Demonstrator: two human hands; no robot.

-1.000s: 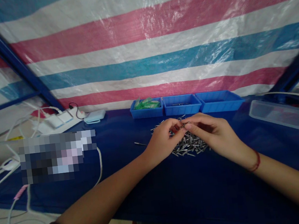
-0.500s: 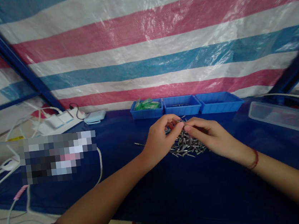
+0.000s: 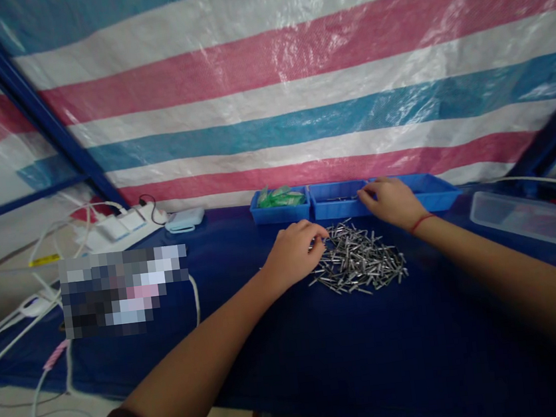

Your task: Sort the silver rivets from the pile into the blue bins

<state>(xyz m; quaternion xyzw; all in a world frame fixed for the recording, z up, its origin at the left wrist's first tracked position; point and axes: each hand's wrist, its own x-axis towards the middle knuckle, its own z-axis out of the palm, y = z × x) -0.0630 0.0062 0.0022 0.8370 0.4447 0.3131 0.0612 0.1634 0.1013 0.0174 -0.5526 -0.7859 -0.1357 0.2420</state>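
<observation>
A loose pile of small silvery metal pieces [image 3: 359, 259] lies on the dark blue table [image 3: 324, 350]. At the pile's left edge is my left hand [image 3: 297, 250], its fingers curled together; what they hold, if anything, is too small to name. My right hand [image 3: 390, 201] reaches over the right end of the middle blue bin [image 3: 336, 210], fingers bent and pinched, and I cannot make out anything between them. A few thin metal pieces [image 3: 340, 199] lie in that bin.
The left blue bin [image 3: 281, 215] holds green plastic bags; the right blue bin [image 3: 438, 200] adjoins the middle one. A clear plastic lid [image 3: 533, 219] lies at right. At left are a power strip [image 3: 120, 230], cables, a light blue case [image 3: 185, 220] and a pixelated area.
My right hand has left my left hand and moved up and right to the middle bin, uncovering more of the pile. My left hand stays by the pile. The view has shifted slightly.
</observation>
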